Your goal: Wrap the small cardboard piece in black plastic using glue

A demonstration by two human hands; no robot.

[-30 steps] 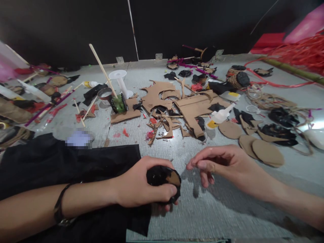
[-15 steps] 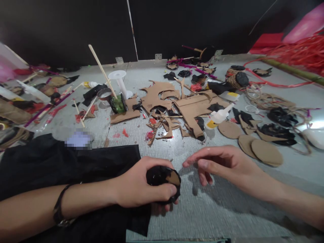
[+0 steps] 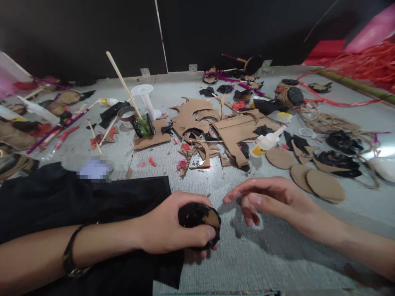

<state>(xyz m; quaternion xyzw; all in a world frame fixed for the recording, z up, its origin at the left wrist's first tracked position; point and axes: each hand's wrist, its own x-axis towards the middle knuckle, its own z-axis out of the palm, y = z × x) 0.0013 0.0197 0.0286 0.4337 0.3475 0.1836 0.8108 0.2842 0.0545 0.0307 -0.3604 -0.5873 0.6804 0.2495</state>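
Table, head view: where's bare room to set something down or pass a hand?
Largest patch: the near table, between the black sheet and the right forearm. Smaller: right side, between the cardboard discs and that forearm. Crowded: centre, cardboard scraps and squeeze bottle; far left, sticks; far right, tangled red cord.

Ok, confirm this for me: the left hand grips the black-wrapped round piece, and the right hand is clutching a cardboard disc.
Not quite: in the head view, the right hand holds nothing, its fingers loosely curled; the cardboard discs lie on the table beyond it. The left hand does grip the black-wrapped round piece.
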